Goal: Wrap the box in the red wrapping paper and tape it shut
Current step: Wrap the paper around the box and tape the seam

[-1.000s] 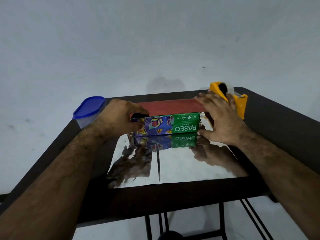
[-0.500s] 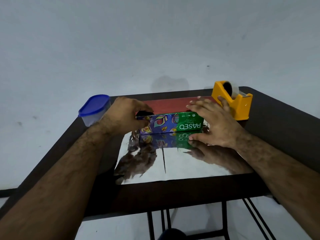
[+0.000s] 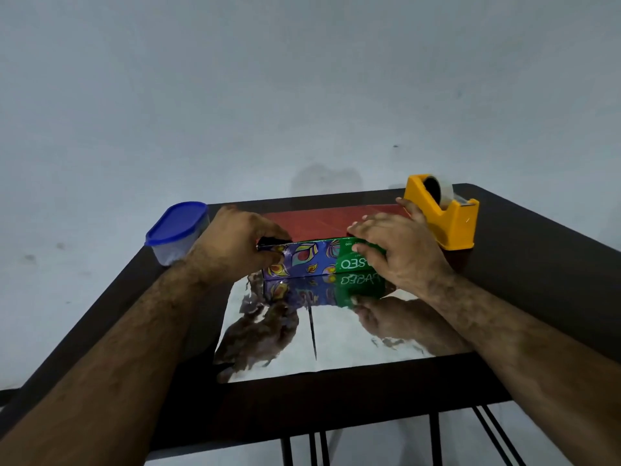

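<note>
Dark table (image 3: 524, 297) carries the patterned blue-and-green cardboard box (image 3: 312, 258), long axis nine-to-three; left hand (image 3: 235, 243) grips its nine-o'clock end, right hand (image 3: 400, 253) lies flat across three o'clock.

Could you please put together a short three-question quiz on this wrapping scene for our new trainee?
1. True or false: the box lies on the wrapping paper, whose shiny silver side faces up.
2. Which item stands at the table's far right corner? A) a blue-lidded container B) a yellow tape dispenser C) a pair of scissors
3. Fill in: the right hand rests on the box's ____ printed end.

Key
1. True; the red side shows only on the part beyond the box.
2. B, the tape dispenser; the blue-lidded container stands at the far left.
3. Green; the left hand has its grip on the other end.
</note>
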Demonstrator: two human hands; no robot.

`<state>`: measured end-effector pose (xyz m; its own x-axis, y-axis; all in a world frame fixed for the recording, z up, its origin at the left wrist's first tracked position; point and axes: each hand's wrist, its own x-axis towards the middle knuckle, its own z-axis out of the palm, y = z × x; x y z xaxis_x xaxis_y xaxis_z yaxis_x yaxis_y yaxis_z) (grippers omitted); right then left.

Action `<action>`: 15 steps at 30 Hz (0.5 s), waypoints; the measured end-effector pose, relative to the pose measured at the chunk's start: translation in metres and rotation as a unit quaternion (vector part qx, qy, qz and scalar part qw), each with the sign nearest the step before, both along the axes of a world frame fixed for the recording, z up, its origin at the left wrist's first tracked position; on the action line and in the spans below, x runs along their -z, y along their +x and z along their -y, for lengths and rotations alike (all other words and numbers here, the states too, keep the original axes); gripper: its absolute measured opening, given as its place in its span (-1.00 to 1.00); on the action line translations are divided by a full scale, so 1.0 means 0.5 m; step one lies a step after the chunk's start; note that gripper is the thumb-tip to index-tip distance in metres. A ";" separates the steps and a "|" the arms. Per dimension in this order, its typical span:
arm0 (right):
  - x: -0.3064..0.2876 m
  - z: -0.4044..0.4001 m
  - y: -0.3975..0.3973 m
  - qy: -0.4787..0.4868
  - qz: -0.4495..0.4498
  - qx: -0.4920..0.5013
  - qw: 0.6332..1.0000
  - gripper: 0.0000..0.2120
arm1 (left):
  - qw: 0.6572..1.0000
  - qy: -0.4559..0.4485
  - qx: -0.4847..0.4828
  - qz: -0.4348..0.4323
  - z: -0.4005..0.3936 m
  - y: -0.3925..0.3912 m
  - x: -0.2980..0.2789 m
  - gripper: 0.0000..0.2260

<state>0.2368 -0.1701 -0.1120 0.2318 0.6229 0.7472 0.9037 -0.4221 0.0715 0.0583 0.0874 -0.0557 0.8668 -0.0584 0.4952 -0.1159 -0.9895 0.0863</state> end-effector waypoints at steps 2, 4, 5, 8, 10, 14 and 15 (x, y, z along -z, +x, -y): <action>-0.001 -0.003 -0.001 0.017 -0.011 -0.008 1.000 -0.73 | 1.000 0.013 0.005 0.001 -0.002 0.002 0.002 -0.68; -0.003 -0.005 -0.002 0.026 -0.024 -0.012 0.999 -0.75 | 0.999 0.032 -0.008 0.006 -0.001 0.008 0.007 -0.58; -0.004 -0.006 -0.003 0.028 -0.030 -0.013 0.999 -0.75 | 0.999 0.037 -0.021 0.004 0.002 0.011 0.010 -0.50; -0.004 -0.005 -0.005 0.035 -0.038 -0.012 0.999 -0.76 | 0.998 0.051 -0.040 0.001 0.023 0.023 0.024 -0.47; -0.002 -0.005 -0.006 0.034 -0.042 -0.010 0.998 -0.76 | 0.997 0.063 -0.037 0.012 0.035 0.033 0.033 -0.58; 0.000 -0.003 -0.007 0.036 -0.044 0.002 0.998 -0.74 | 0.996 0.070 -0.055 0.026 0.044 0.041 0.042 -0.66; 0.001 -0.003 -0.008 0.038 -0.043 0.004 0.998 -0.74 | 0.996 0.066 -0.060 0.032 0.046 0.042 0.043 -0.64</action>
<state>0.2329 -0.1687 -0.1124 0.3021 0.5630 0.7693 0.9017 -0.4307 -0.0388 0.0793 0.0642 -0.0775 0.8383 -0.0248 0.5446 0.0025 -0.9988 -0.0493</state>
